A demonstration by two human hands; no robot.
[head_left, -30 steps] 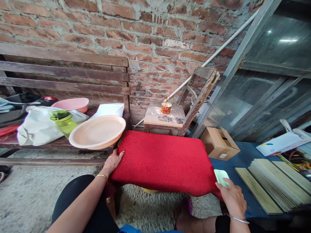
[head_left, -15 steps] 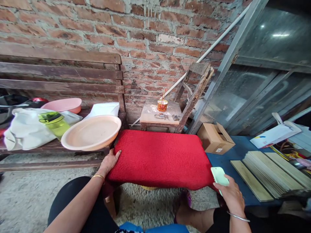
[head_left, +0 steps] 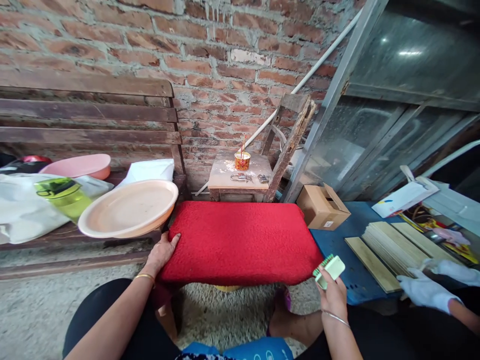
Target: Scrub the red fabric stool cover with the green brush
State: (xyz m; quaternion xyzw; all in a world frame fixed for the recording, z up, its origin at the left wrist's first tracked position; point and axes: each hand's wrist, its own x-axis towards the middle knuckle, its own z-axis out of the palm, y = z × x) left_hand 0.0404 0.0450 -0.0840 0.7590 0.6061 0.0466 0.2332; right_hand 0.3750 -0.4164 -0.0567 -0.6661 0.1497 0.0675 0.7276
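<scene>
A red fuzzy cloth (head_left: 240, 242) lies over a low table or stool in front of me. My left hand (head_left: 162, 255) grips the cloth-covered left edge, its thumb on top and its other fingers partly hidden. In my right hand (head_left: 333, 295) is a pale green scrubbing brush (head_left: 332, 272), just off the cloth's front right corner. The brush is tilted, and its green bristles face the cloth.
On the left, a wooden bench (head_left: 90, 135) bears a shallow basin (head_left: 127, 207) and a green bottle (head_left: 62, 195). Behind stands an old chair (head_left: 221, 180) with incense and padlocks. Right are a cardboard box (head_left: 324, 207), stacked strips (head_left: 393, 255) and another person's white-gloved hands (head_left: 427, 290).
My right hand has turned the brush so its bristles show. White-gloved hands of another person have come in at the right. The view has shifted slightly; my left hand keeps its place.
</scene>
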